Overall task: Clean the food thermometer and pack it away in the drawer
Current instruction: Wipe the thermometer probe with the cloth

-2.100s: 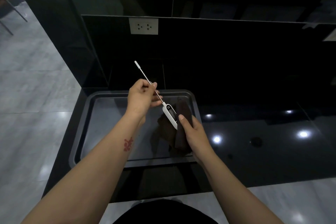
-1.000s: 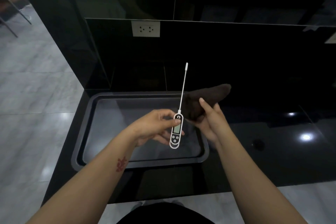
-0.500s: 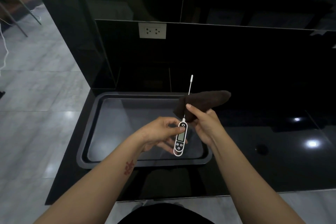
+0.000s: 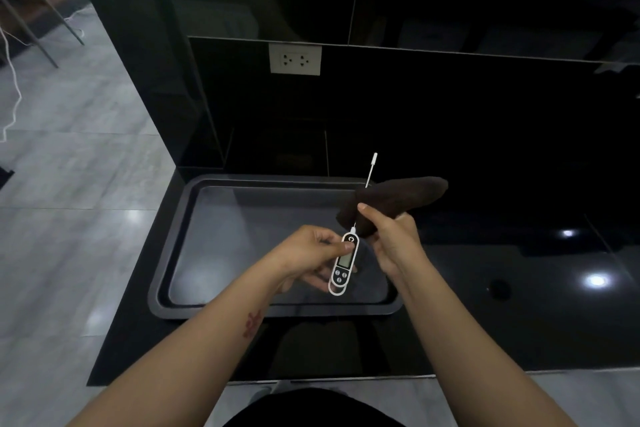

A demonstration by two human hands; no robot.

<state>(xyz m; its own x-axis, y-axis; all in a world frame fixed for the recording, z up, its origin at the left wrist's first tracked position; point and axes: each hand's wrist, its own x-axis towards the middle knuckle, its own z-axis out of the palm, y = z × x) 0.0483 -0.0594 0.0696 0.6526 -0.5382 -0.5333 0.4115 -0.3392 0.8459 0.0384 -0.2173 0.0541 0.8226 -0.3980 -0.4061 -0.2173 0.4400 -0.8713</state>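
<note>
The food thermometer [image 4: 343, 265] is white with a black face, a small display and buttons. My left hand [image 4: 306, 258] pinches its body near the top, above the tray. Its thin metal probe points up and away, ending in a white tip [image 4: 373, 159]. My right hand [image 4: 391, 239] grips a dark brown cloth [image 4: 398, 198], which is wrapped around the lower part of the probe. The middle of the probe is hidden inside the cloth. No drawer is in view.
A dark grey tray [image 4: 173, 253] lies on the glossy black counter [image 4: 519, 305] beneath my hands. A black wall panel with a white socket [image 4: 295, 59] rises behind. Grey tiled floor [image 4: 69, 218] lies to the left. The counter's front edge runs below my forearms.
Two seconds ago the right hand held the body and cloth while the left held the probe. Now the left holds the body upright and the right has the cloth around the probe.
</note>
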